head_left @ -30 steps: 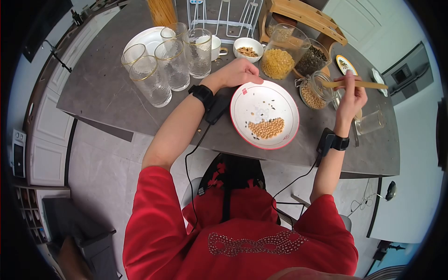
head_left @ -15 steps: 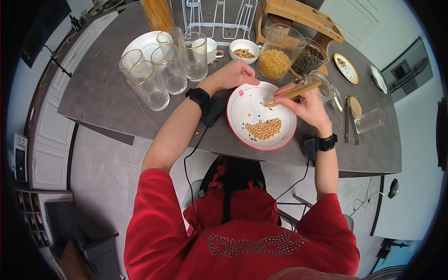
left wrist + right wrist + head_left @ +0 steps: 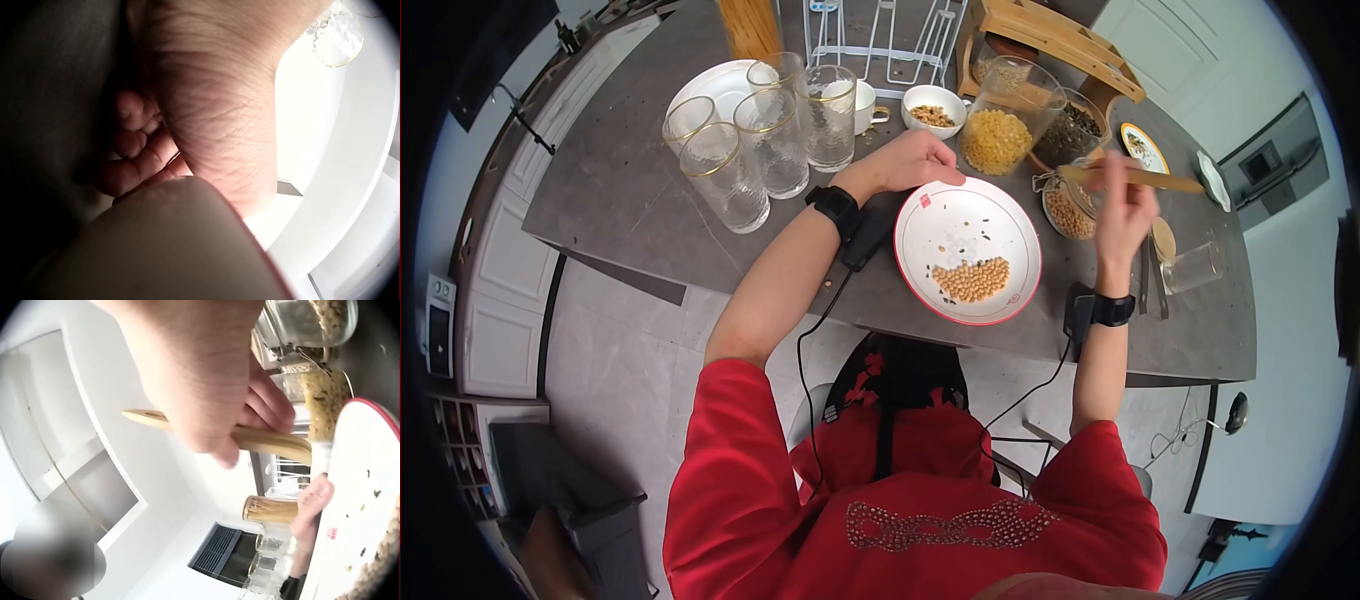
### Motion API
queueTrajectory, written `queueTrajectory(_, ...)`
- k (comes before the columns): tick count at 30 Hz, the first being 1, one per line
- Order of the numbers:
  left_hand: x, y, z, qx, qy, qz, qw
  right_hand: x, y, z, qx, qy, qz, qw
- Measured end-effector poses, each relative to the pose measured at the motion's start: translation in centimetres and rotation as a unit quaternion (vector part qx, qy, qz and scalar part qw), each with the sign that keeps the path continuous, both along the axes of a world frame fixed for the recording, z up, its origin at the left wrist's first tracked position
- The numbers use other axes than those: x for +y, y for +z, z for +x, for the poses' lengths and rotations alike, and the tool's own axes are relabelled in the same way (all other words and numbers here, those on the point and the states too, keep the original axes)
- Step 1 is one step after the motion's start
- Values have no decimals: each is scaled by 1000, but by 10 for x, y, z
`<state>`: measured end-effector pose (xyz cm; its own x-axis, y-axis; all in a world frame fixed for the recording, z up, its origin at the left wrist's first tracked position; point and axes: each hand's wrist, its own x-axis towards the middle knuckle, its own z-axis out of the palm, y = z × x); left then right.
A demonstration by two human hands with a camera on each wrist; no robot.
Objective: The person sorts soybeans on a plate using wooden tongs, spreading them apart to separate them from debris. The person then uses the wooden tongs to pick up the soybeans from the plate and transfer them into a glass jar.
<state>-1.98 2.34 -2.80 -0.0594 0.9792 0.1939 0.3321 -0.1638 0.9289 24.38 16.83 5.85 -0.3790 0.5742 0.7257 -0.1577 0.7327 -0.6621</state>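
Note:
A white plate with a red rim (image 3: 968, 215) holds a heap of chickpeas (image 3: 971, 279) and scattered dark seeds. My left hand (image 3: 913, 160) holds its upper left edge; in the left wrist view the fingers (image 3: 128, 144) curl beside the plate (image 3: 169, 244). My right hand (image 3: 1125, 215) grips a light wooden utensil (image 3: 1160, 180) above the open glass jar of chickpeas (image 3: 1068, 210), right of the plate. The right wrist view has the utensil (image 3: 269, 442) pinched in the right hand (image 3: 206, 381), its wide end near the plate (image 3: 359, 462).
Tall gold-rimmed glasses (image 3: 770, 140) stand at the left. Behind the plate are a bowl of nuts (image 3: 933, 110), a container of yellow pasta (image 3: 997, 138) and a jar of dark contents (image 3: 1072, 130). Dark tongs (image 3: 1152, 280) and an empty glass (image 3: 1193, 268) lie right.
My right hand with the utensil went from the chickpea jar to over the plate, then back up and right to the jar. My left hand has stayed at the plate's edge.

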Motion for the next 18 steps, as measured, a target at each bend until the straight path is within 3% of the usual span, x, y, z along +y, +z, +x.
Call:
queueTrajectory(1,-2,0,1,-2,2,-1,1000,10,-1,3,44,-60,4,997)
queueTrajectory(4,0,1,1,4,1,-8,1000,15,-1,6,80,-113,2,990)
queueTrajectory(7,0,4,-1,4,-2,-2,1000,7,-4,1,36,-52,11,998)
queueTrajectory(9,-2,4,1,-2,0,-12,1000,0,-8,0,-56,124,-90,987)
queueTrajectory(10,-3,3,2,-3,-1,-13,1000,-6,-10,-2,-56,124,-91,986)
queueTrajectory(12,-2,4,1,-4,1,-14,1000,-16,-12,-7,-175,214,-22,961)
queueTrajectory(15,-1,2,2,-22,6,-10,1000,-25,-13,-10,-283,215,51,933)
queueTrajectory(18,-1,2,0,4,6,-19,1000,-27,-16,-11,-334,257,-12,907)
